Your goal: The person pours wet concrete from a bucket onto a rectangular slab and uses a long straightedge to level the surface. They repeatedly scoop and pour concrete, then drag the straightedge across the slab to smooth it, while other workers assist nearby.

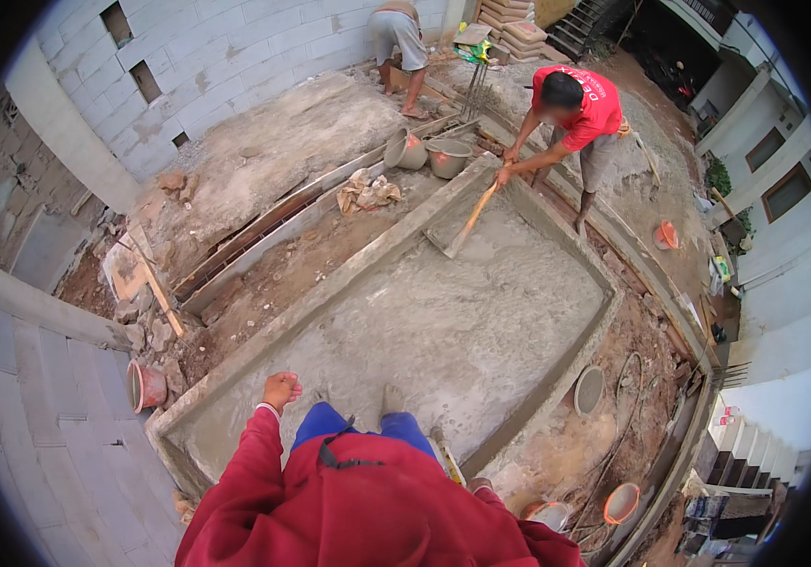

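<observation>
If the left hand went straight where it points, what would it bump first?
Probably the raised concrete rim ahead of the left hand, past some wet concrete. The hand's height is unclear, so it might pass over.

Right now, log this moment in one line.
left hand: curled over wet concrete, hold unclear | right hand: mostly hidden, grip unclear | co-worker in red: gripping hoe two-handed

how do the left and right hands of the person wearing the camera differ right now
The left hand is almost fully visible; the right hand is mostly hidden.
The left hand is out beyond the body's left side; the right hand is lower in the picture, close on the right.
The left hand's fingers are curled; the right hand's grip can't be made out.
Both have red sleeves.
</observation>
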### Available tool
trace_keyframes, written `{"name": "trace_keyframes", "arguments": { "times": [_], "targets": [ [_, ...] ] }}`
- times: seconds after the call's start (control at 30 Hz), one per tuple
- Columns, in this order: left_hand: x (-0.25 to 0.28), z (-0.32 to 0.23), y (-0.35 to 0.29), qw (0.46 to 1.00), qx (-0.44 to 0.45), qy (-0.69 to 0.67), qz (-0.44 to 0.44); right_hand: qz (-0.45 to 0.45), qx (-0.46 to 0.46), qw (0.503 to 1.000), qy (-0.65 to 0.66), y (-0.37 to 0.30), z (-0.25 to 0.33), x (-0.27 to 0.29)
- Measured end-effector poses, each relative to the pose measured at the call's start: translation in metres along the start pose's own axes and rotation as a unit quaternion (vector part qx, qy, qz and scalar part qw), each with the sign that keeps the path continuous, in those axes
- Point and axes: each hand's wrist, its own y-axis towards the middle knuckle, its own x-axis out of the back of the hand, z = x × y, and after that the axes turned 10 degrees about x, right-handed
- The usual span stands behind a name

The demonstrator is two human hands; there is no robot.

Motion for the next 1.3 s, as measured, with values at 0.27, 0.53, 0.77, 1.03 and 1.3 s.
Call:
{"name": "trace_keyframes", "arguments": {
  "times": [0.27, 0.53, 0.77, 1.03, 1.3],
  "targets": [
    [0.083, 0.098, 0.059, 0.977, 0.198, -0.071, -0.024, -0.057, 0.089, 0.983, -0.152, -0.063, 0.072, 0.052],
    [0.136, 0.108, 0.093, 0.971, 0.204, -0.126, -0.014, -0.157, 0.096, 0.97, -0.161, -0.101, 0.137, 0.073],
    [0.171, 0.086, 0.127, 0.988, 0.135, -0.023, -0.07, -0.168, 0.08, 0.971, -0.148, -0.127, 0.185, 0.048],
    [0.192, 0.096, 0.149, 0.992, 0.116, 0.033, -0.026, -0.097, 0.122, 0.983, -0.102, -0.146, 0.214, -0.052],
    [0.184, 0.107, 0.133, 0.981, 0.184, -0.052, 0.038, -0.097, 0.132, 0.979, -0.123, -0.145, 0.206, -0.062]
  ]
}}
